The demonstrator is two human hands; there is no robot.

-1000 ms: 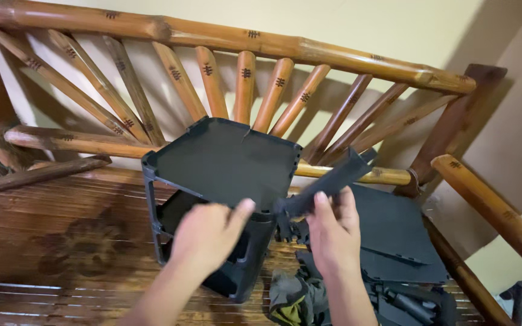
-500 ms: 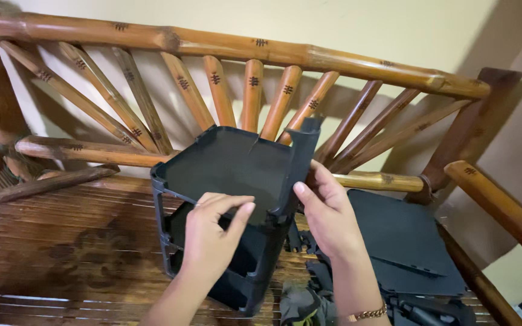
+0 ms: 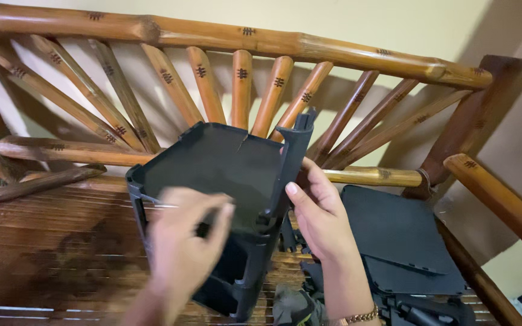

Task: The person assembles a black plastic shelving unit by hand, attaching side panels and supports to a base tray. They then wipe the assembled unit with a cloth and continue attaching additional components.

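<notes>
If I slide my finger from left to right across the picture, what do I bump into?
Left hand → dark plastic rack → upright dark post → right hand → flat dark panels → bamboo armrest.

Dark plastic shelf unit (image 3: 212,199) with upright corner post (image 3: 291,163)

Standing tilted on the bamboo bench (image 3: 43,241), flat top panel uppermost, post rising at its right corner.

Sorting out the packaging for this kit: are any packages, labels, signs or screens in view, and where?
None in view: only a dark plastic shelf unit held by the left hand and right hand, loose dark panels and a bamboo bench, all without labels.
</notes>
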